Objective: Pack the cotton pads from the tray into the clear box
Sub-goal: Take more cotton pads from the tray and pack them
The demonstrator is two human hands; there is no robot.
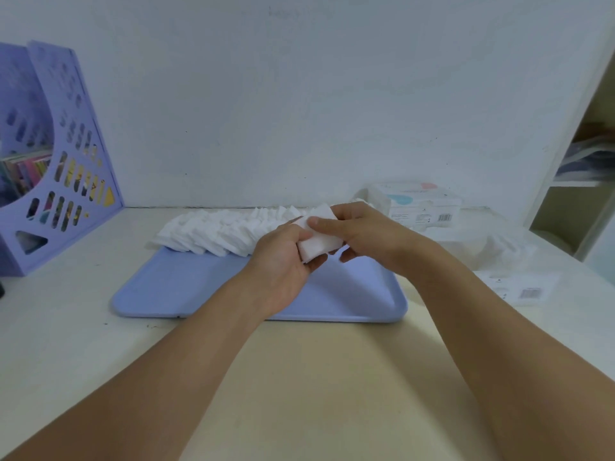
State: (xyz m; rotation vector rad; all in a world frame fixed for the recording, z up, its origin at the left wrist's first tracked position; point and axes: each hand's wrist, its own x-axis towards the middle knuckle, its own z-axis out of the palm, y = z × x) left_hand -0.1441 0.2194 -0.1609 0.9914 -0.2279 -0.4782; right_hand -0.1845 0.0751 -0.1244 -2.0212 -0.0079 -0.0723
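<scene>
Head view, centre of frame: I have both hands on a small stack of cotton pads [319, 239] above the far half of the blue tray [199, 287]. My left hand [283, 264] cups the stack from below w/ fingers curled round its lower edge; my right hand [352, 231] pinches it from above, thumb on top. Neither hand is slack.

The rest of the pads [216, 232] lie fanned in a long overlapping row along the tray's far edge, centre-left, spilling slightly past the rim.

Handling, as I judge it: v. light, soft, compressible, no stiffness, and the layers will slide off each other. Best hold is across the flat faces w/ a squeeze on both sides so the stack stays squared; an edge pinch would likely shed pads.

Right of frame: the clear box [472, 241] sits on the desk [299, 377], hard to read, white pads seemingly already inside. Behind it a printed carton [422, 204]; nearer, a flat labelled lid or card [519, 289], can't tell which. Upper left: a purple file rack [63, 161], well apart. Far right: a shelf unit [572, 201].

Nothing lies between my hands and the box; the carton just behind it crowds the drop.
</scene>
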